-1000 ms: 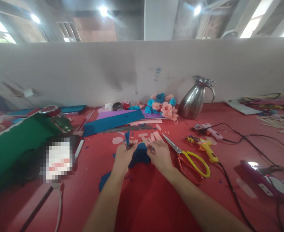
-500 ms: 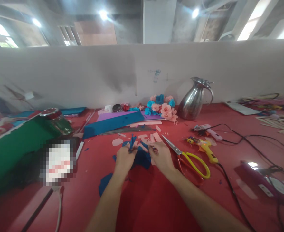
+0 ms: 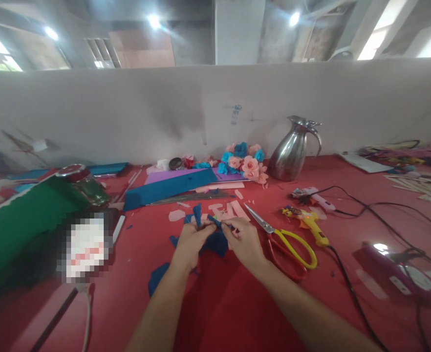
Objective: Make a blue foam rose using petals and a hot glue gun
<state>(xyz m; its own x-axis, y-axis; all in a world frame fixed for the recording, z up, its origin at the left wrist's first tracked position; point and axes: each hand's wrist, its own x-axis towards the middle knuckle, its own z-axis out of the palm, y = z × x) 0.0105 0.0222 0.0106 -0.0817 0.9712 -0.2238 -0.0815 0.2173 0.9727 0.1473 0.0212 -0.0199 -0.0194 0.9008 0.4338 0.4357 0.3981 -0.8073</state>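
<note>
My left hand (image 3: 191, 242) is closed, with thumb and fingers pinching a strip of dark blue paper (image 3: 197, 214) that sticks up above the knuckles. Facing it, my right hand (image 3: 243, 239) pinches the same blue paper where the fingertips of both hands nearly meet. Fingers hide part of the strip. Beneath the hands lie more dark blue paper pieces (image 3: 217, 244) on the red table (image 3: 230, 308). Another blue piece (image 3: 157, 277) rests by my left forearm. Just beyond my right hand lie pink paper strips (image 3: 239, 210) and scissors (image 3: 269, 227) with one yellow and one red handle.
A yellow glue gun (image 3: 312, 226) and a pink one (image 3: 321, 199) lie right, their cords trailing. Behind stand a steel jug (image 3: 289, 154) and pink and blue paper flowers (image 3: 250, 166). Left are a glass jar (image 3: 91, 186), a green sheet (image 3: 32, 210) and a blue sheet (image 3: 171, 188).
My hands have come closer together, and the fingertips now almost meet on the blue paper. The view has shifted slightly; the things on the table stay where they were.
</note>
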